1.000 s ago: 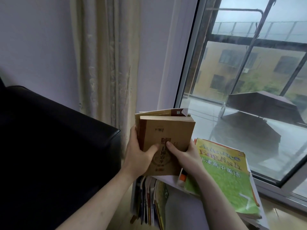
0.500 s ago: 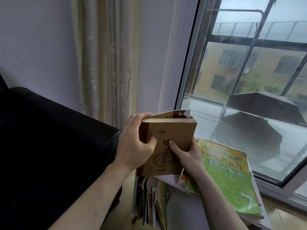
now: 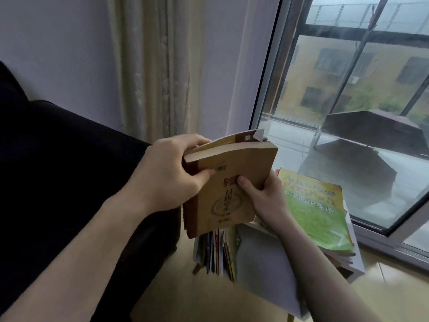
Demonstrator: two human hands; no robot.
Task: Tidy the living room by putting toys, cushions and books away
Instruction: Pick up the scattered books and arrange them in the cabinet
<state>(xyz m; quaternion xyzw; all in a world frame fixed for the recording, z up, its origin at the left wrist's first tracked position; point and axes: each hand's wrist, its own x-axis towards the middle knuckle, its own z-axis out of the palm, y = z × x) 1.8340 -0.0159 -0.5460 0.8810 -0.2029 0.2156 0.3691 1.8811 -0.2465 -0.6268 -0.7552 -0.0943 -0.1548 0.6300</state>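
At the far left a dark sofa (image 3: 58, 163) fills the lower corner, its arm running toward the middle of the view. Behind it a pale curtain (image 3: 151, 66) hangs against the wall. The person's left hand (image 3: 167, 175) reaches in over the sofa arm, and its grip is clamped on the upper left corner of the brown book (image 3: 229, 189): the fingers curl over the top edge by the spine and the thumb presses on the front cover. A second brown book (image 3: 234, 139) stands just behind the first, its top edge showing above it. The right hand (image 3: 267, 201) holds the brown book's right side, its grip closed on it with the thumb on the cover and the fingers behind. Both books are held upright, tilted slightly, above a row of thin books (image 3: 218, 252) standing on edge in a white shelf (image 3: 262, 263). On top of the shelf, just right of the right hand, lies a green English textbook (image 3: 318, 212) on a stack. Farther right is the window (image 3: 348, 101).
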